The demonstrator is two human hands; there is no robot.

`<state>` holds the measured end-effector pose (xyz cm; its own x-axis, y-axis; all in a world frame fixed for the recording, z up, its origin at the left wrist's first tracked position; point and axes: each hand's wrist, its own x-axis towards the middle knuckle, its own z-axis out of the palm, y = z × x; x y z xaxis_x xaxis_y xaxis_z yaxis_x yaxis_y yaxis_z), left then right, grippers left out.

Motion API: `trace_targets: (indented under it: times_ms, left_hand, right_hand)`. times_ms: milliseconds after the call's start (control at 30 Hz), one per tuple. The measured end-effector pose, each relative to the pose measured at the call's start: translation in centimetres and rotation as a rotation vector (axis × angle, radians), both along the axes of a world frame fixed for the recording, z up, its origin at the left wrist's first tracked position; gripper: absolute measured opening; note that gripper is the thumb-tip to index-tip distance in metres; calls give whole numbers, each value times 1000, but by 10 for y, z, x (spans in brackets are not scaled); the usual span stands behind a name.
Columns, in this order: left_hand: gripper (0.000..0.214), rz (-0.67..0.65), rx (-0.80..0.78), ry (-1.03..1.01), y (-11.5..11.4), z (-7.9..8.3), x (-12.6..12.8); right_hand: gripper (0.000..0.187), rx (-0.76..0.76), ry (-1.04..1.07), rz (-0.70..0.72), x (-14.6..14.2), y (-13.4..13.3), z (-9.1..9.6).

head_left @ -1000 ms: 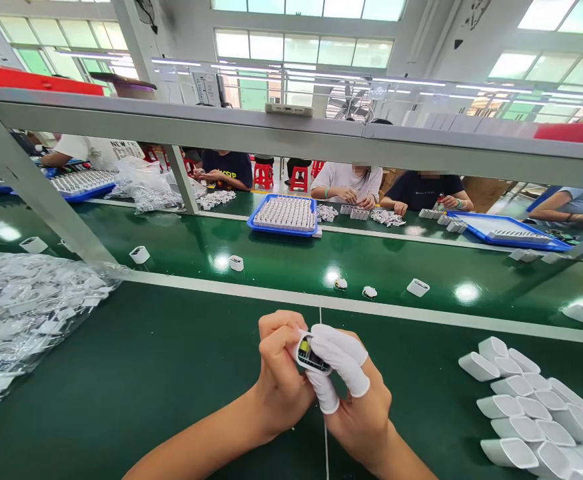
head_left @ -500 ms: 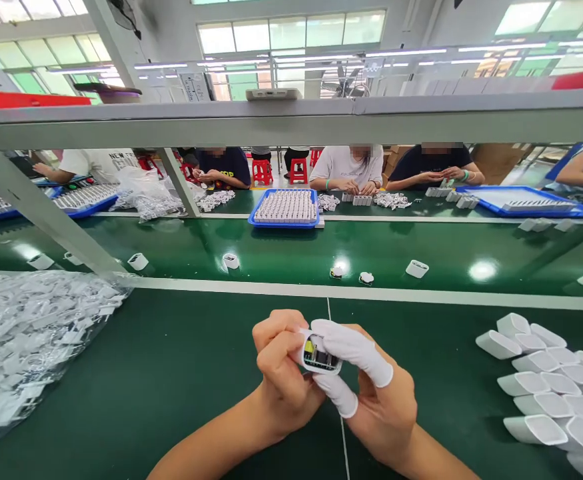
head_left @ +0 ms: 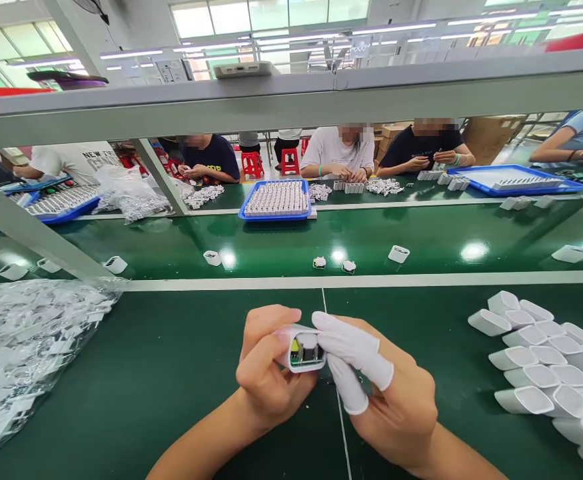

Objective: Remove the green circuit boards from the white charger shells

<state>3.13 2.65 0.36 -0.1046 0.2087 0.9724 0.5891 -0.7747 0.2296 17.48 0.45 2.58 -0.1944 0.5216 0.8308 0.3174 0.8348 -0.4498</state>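
A white plastic housing with a circuit board inside its open end is held above the green bench, opening toward me. The board carries a yellow component and dark parts. My left hand is closed around the housing from the left, its fingers bare. White cots cover the thumb and fingers of my right hand; their tips rest at the right edge of the opening, pinched against the housing. The far side of the housing is hidden by my fingers.
A clear bag of small white parts lies at left. Empty white housings stand in rows at right. Beyond, a green belt carries scattered pieces. Co-workers sit across, near a blue tray. A metal beam crosses overhead.
My left hand and the housing have shifted left, and the opening shows more fully. My right-hand fingers have slid to its right edge, with the thumb no longer beneath it. The view has tilted down.
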Motion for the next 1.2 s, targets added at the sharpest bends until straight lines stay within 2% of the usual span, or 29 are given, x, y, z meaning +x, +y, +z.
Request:
trace_targets:
  times_ms: [67, 167, 267, 433, 600, 800, 967, 1067, 1200]
  left_hand:
    - [45, 12, 6, 28, -1, 0, 0]
    - [43, -5, -23, 42, -3, 2, -2]
    - [44, -22, -53, 79, -5, 5, -3]
    - [33, -18, -124, 150, -7, 6, -6]
    - [36, -12, -92, 260, -9, 4, -9]
    - [33, -121, -80, 407, -4, 8, -12]
    - [38, -221, -239, 400, -5, 11, -15]
    - [43, -228, -319, 376, -7, 9, -15]
    - [44, -199, -297, 404, -8, 9, -13]
  right_hand:
    - [37, -43, 16, 49, 1, 1, 1]
    - [30, -183, 64, 134, 5, 3, 5]
    - [23, -253, 103, 69, 10, 6, 8]
    - [19, -273, -57, -5, 12, 9, 13]
    - [17, -275, -89, -2, 11, 9, 14]
    - [15, -256, -207, -17, 17, 10, 16]
    - [20, -258, -287, 74, 24, 11, 18]
    - [19, -258, -293, 37, 23, 10, 17]
    - [20, -220, -331, -24, 21, 9, 13]
